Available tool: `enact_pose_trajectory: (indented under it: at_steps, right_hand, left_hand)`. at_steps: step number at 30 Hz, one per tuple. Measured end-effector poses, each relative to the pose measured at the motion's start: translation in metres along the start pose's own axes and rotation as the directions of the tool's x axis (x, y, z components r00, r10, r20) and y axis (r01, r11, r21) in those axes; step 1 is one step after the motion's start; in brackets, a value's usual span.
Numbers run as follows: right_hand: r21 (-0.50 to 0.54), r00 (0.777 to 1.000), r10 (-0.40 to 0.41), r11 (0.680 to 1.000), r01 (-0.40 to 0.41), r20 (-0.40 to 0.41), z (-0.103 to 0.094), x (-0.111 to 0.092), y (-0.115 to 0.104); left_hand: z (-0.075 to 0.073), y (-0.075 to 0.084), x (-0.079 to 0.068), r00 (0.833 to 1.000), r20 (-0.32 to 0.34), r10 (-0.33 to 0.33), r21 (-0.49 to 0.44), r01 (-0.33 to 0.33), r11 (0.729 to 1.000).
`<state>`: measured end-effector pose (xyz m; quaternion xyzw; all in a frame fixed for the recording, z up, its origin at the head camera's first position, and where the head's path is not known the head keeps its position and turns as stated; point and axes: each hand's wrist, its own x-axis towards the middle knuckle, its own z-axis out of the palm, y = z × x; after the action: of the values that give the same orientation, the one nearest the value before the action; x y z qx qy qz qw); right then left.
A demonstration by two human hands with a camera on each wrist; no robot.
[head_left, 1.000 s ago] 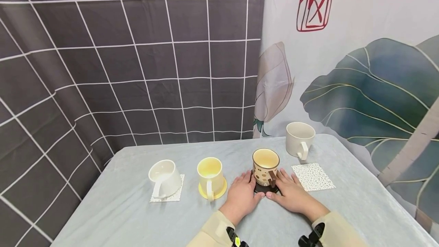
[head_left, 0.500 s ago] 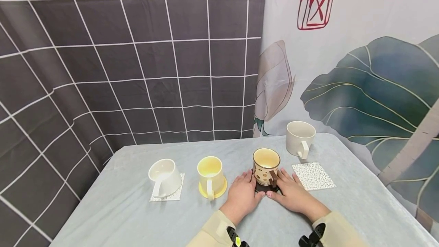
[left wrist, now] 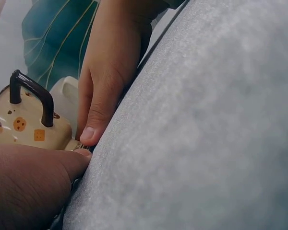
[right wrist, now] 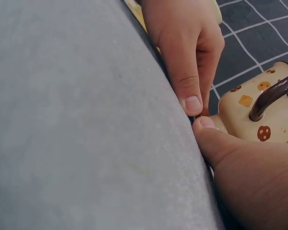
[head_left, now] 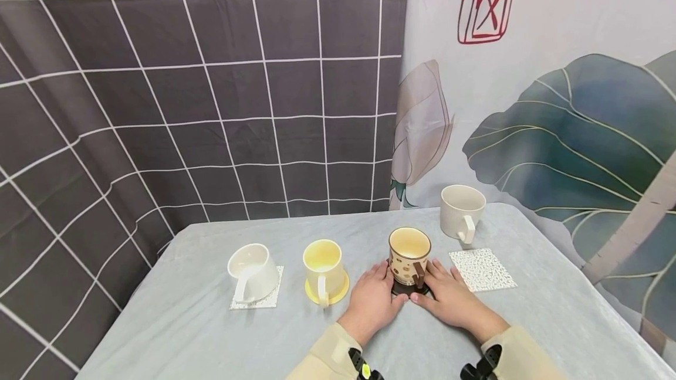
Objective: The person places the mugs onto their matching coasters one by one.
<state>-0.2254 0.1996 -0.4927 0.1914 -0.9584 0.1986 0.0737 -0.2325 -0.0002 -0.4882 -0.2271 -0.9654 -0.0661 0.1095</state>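
A cream mug [head_left: 402,264] with a cookie pattern and a brown handle stands upright on a dark round coaster [head_left: 400,289]. My left hand [head_left: 371,299] lies palm down at the coaster's left side, fingers extended. On the other side rests my right hand [head_left: 453,299], its fingers also extended along the coaster. In front of the mug the two thumbs point toward each other, nearly meeting. The left wrist view shows the mug's handle [left wrist: 36,91] above the thumbs. From the right wrist, the mug [right wrist: 252,108] appears behind the thumb tips; the coaster is mostly hidden there.
To the left, a yellow mug [head_left: 331,280] stands on a yellow round coaster [head_left: 340,296], and a white mug [head_left: 261,280] on a speckled square coaster [head_left: 271,301]. At right, a speckled square coaster [head_left: 483,270] lies in front of a pale mug [head_left: 455,216]. Curtains hang behind the table [head_left: 211,345].
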Motion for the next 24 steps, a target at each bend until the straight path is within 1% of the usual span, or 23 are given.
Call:
enact_pose_trajectory:
  at_steps: [8,11,14,18,21,24]
  right_hand:
    - [-0.012,1.000,-0.005,1.000,0.005,-0.016,-0.001,0.000,-0.002]
    - [0.007,1.000,0.000,1.000,0.000,-0.019,0.001,0.001,0.002]
    - [0.049,0.999,0.007,0.999,-0.005,-0.046,0.004,0.002,0.007]
    - [0.095,0.995,0.027,0.995,-0.017,-0.099,0.006,0.006,0.012]
    - [0.108,0.992,0.051,0.993,-0.038,-0.117,0.006,0.009,0.013]
    - [0.110,0.989,0.068,0.992,-0.054,-0.132,0.006,0.011,0.013]
  left_hand:
    - [0.002,-0.001,0.001,1.000,-0.004,-0.009,-0.016,0.009,1.000]
    - [0.004,-0.002,0.001,1.000,-0.010,-0.010,-0.050,0.010,0.999]
    - [0.005,-0.005,0.001,0.998,-0.055,-0.014,-0.128,0.007,0.992]
    - [0.010,-0.010,0.002,0.987,-0.159,-0.023,-0.247,-0.017,0.969]
    - [0.013,-0.013,0.003,0.978,-0.208,-0.023,-0.275,-0.036,0.961]
    - [0.014,-0.014,0.005,0.975,-0.221,-0.018,-0.262,-0.042,0.964]
